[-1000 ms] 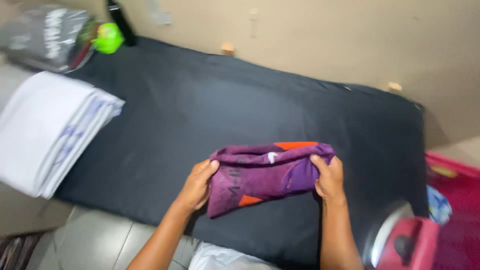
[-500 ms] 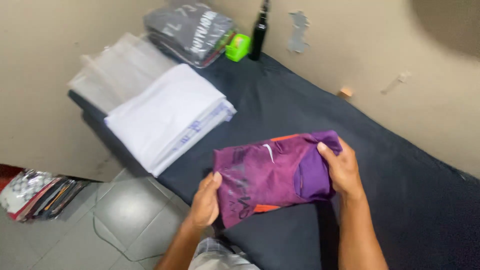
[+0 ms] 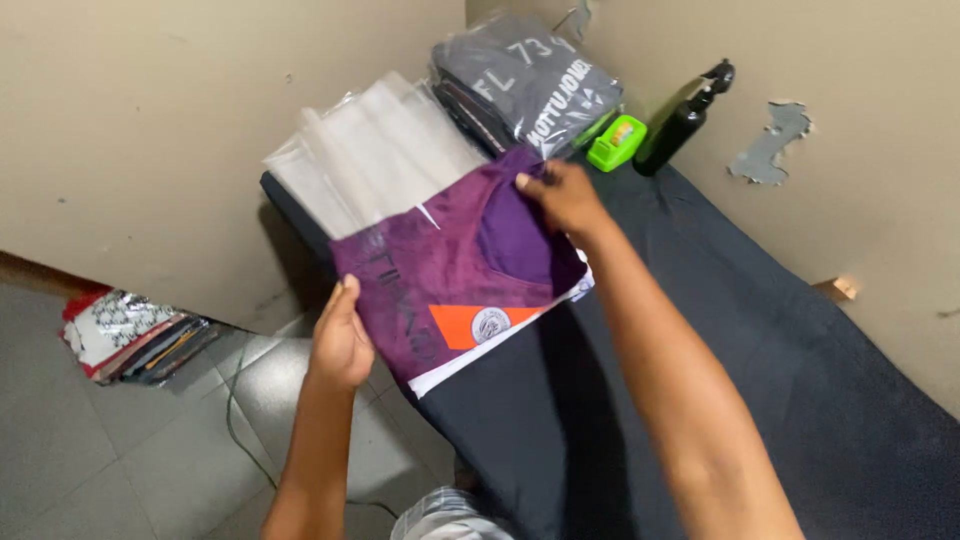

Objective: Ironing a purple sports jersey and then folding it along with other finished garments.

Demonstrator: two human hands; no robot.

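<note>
A folded purple shirt (image 3: 445, 275) with an orange panel and a round badge is held between both my hands. It lies on or just over a pile of white folded items (image 3: 455, 370) at the left end of the black padded table (image 3: 700, 360). My left hand (image 3: 340, 340) grips the shirt's near left edge. My right hand (image 3: 565, 197) pinches its far edge near the collar.
Clear plastic sleeves (image 3: 375, 155) lie behind the shirt. A stack of bagged dark garments (image 3: 525, 80), a green tape dispenser (image 3: 615, 142) and a black spray bottle (image 3: 685, 115) stand in the far corner. Packaged clothes (image 3: 130, 335) lie on the tiled floor at left.
Both hands have carried the purple shirt leftward from the bare black table onto the white pile, and my view has swung left with it.
</note>
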